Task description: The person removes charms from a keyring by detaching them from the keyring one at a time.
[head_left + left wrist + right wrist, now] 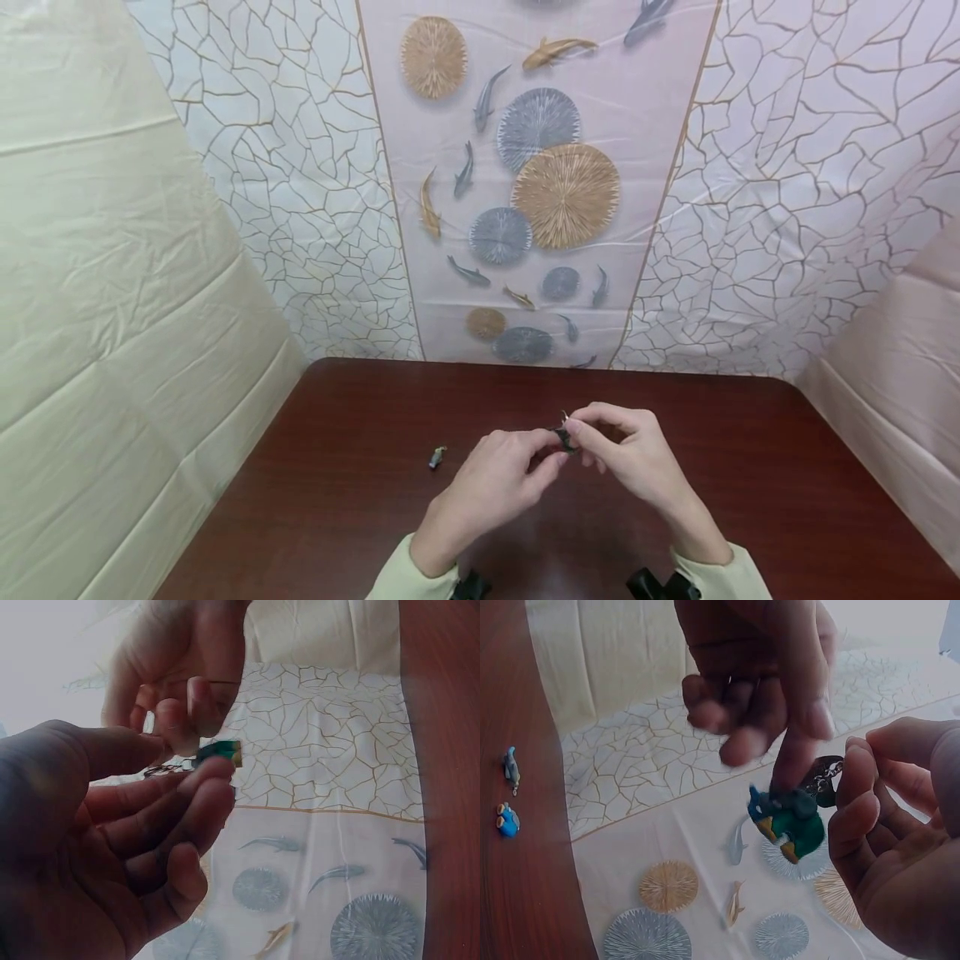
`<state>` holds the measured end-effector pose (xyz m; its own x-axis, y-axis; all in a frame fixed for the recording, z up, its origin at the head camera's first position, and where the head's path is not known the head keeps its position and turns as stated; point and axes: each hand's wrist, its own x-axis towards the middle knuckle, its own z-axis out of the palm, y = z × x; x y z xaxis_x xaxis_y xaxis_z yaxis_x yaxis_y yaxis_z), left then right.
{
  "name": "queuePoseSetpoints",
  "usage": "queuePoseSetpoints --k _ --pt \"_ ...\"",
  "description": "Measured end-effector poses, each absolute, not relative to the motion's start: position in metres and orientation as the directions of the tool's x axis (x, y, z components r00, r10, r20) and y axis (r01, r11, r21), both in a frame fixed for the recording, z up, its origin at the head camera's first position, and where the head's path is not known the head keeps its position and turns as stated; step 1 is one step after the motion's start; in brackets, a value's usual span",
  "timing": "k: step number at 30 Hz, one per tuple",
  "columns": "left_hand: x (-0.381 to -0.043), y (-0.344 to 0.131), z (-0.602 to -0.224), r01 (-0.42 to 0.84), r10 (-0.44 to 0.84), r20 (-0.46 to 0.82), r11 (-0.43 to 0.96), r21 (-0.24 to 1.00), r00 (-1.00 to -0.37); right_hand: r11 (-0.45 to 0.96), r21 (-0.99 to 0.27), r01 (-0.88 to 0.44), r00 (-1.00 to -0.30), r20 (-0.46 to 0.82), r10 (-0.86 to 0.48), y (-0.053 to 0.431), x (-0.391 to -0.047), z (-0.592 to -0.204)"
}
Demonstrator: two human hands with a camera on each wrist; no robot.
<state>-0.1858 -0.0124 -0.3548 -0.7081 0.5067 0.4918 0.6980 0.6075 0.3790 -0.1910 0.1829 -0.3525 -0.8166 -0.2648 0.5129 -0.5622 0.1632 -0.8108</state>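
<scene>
Just above the glossy red-brown surface (360, 425), a small rounded green figure (801, 825) is pinched by the left hand (498, 473), its silvery metal chain (827, 777) by the right hand (637, 457). The chain's end is hidden by fingers; the figure is tipped with blue and gold, its finer details blurred.

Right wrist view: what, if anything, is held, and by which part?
Green figure, by its chain, pinched in the right hand; whether the left hand grips is unclear.
</scene>
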Motion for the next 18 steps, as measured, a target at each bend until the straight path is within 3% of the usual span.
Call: queuePoseSetpoints --k 7,18 --pt "-0.189 -0.003 -0.363 0.68 0.434 0.59 0.673 0.291 -0.681 0.166 -0.809 -0.564 -0.814 0.511 -0.276 0.184 -0.191 -0.354" --pt "-0.189 -0.001 -0.365 0.684 0.371 0.648 0.65 0.33 -0.665 0.17 -0.811 -0.56 -0.816 0.504 -0.284 0.185 -0.194 -0.354"
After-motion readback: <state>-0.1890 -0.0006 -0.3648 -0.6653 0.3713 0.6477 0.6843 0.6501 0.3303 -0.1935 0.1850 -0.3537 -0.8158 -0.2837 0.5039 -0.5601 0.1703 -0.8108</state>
